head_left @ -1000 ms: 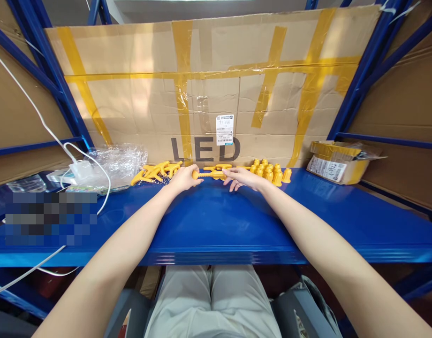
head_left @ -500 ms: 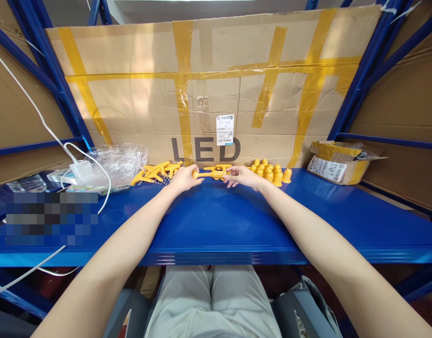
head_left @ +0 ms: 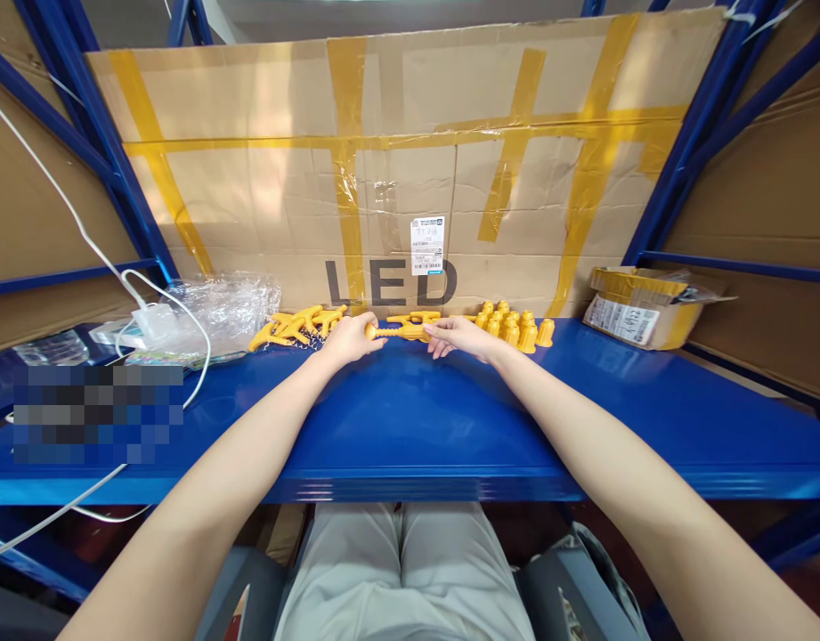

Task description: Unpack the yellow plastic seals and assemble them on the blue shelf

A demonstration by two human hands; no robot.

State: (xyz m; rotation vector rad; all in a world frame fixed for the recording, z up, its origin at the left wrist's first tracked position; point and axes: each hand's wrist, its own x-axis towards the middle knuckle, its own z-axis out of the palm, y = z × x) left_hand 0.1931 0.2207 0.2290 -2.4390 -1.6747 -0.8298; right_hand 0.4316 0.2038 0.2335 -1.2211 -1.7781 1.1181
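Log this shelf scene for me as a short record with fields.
Surface: blue metal shelf
Left hand: grips one end of long yellow plastic rod
Right hand: touches the rod's other end
Left of hands: pile of yellow plastic winged pieces
Right of hands: cluster of yellow cone-shaped plastic caps
Backdrop: taped cardboard sheet printed LED
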